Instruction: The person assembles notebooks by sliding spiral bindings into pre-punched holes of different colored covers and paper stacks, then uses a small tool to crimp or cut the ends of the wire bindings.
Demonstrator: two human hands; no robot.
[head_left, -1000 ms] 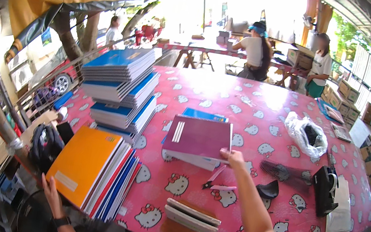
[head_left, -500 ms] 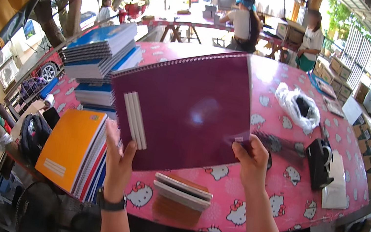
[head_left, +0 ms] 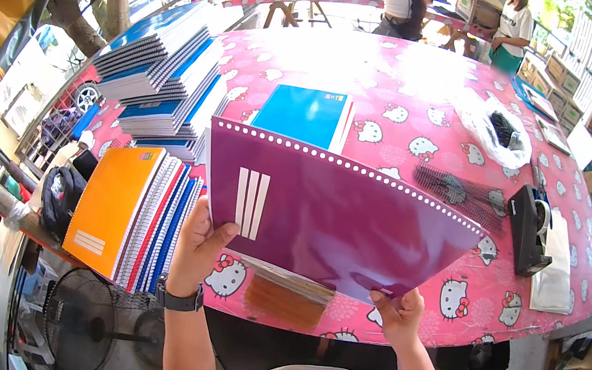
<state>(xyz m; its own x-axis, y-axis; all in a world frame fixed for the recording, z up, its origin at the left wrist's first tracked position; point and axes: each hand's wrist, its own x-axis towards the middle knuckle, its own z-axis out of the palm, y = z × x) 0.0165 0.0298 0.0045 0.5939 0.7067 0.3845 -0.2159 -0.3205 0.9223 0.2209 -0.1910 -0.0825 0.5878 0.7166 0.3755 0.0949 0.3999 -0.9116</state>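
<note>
A purple notebook (head_left: 322, 213) is held up over the table, its far edge lined with a row of punched holes and three white label strips near its left end. Gripping its lower left edge, with the thumb on the cover, is my left hand (head_left: 199, 251), a dark watch on the wrist. My right hand (head_left: 400, 314) pinches the near right edge between thumb and fingers. Behind the purple cover lies a blue notebook (head_left: 300, 114), partly hidden. Below, at the table's near edge, a brown wooden-looking block (head_left: 283, 302) is partly covered by the purple notebook.
Stacked blue spiral notebooks (head_left: 166, 67) and an orange notebook (head_left: 111, 200) heading a row of spiral notebooks stand left. Right are black binding coils (head_left: 460, 198), a plastic bag (head_left: 512, 148) and a black tape dispenser (head_left: 529, 230). A fan (head_left: 82, 322) stands below. People are beyond the table.
The purple notebook has tilted, its far edge dropping and its right end swinging nearer. My right hand has moved down with it. The blue notebook behind has come into view.
</note>
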